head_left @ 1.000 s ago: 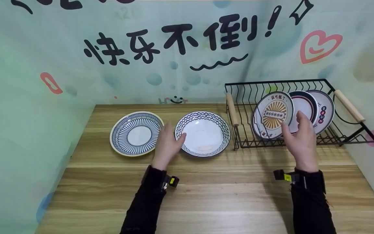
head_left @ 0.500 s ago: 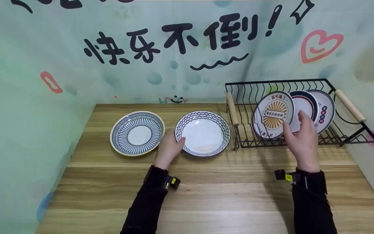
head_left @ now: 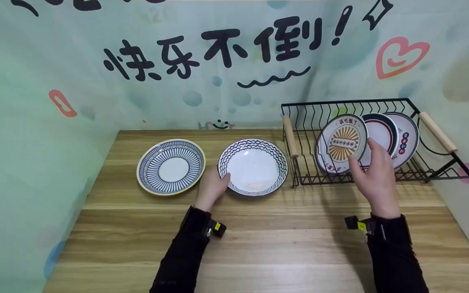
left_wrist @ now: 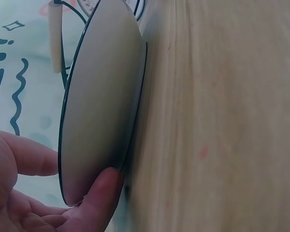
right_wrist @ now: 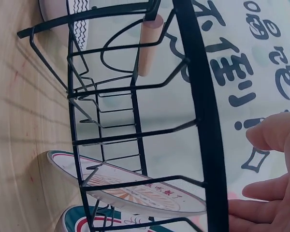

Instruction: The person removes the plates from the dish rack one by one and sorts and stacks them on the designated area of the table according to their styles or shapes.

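My left hand [head_left: 212,185] pinches the left rim of a deep white plate [head_left: 255,167] with a dark wavy border. In the left wrist view the plate [left_wrist: 104,92] appears edge-on, with the thumb on one side of its rim and fingers on the other. My right hand [head_left: 375,175] is at the front of a black wire dish rack [head_left: 305,162], thumb and fingers apart. A white plate with a yellow sunburst [head_left: 342,144] stands beside it in the rack. In the right wrist view the right hand's fingers [right_wrist: 268,135] lie near the rack's top bar, holding nothing.
A blue-striped plate [head_left: 173,167] lies on the wooden table [head_left: 259,244], left of my left hand. Behind the sunburst plate, a dark-rimmed plate [head_left: 393,130] and another white plate [head_left: 411,134] lean in the rack. Wooden handles [head_left: 438,132] flank the rack; a printed backdrop [head_left: 177,101] stands behind.
My left hand has come down onto the deep plate's left rim and taken hold of it. The plate has stayed in place. My right hand has shifted slightly left, still beside the rack.
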A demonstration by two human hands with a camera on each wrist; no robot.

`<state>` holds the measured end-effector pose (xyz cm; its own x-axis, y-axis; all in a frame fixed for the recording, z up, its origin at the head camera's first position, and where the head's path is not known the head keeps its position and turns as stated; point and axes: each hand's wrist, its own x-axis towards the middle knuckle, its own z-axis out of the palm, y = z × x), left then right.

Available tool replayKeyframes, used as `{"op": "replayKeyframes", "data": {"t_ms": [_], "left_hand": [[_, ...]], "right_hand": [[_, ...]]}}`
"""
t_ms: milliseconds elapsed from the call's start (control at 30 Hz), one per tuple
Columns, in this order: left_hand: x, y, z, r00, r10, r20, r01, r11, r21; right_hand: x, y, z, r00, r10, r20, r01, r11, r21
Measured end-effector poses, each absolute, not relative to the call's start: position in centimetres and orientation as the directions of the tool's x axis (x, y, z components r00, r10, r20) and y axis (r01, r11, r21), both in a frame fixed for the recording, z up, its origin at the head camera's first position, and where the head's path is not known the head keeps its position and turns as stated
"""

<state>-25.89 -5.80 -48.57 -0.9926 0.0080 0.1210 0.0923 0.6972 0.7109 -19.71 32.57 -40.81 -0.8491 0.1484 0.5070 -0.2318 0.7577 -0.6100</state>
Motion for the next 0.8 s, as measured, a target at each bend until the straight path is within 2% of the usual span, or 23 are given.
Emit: {"op": "replayKeyframes", "data": {"t_ms": [333, 567, 800], "left_hand": [[-26.2, -5.6, -48.4, -0.998, -0.014, 0.057, 0.030, 0.707, 0.706], [-26.4, -5.7, -48.4, -0.999, 0.009, 0.033, 0.030, 0.686, 0.727], [-26.3, -5.7, -48.8, -0.999, -0.026, 0.021, 0.001, 0.612, 0.791]], "right_hand": [[-19.7, 31.6, -40.8, -0.795, 0.017, 0.606, -0.366, 0.783, -0.502], [-19.7, 31.0, -41.2, -0.791, -0.055, 0.610, -0.410, 0.787, -0.461], [-19.5, 30.3, -41.4, -0.776, -0.117, 0.620, -0.455, 0.785, -0.421]]}}
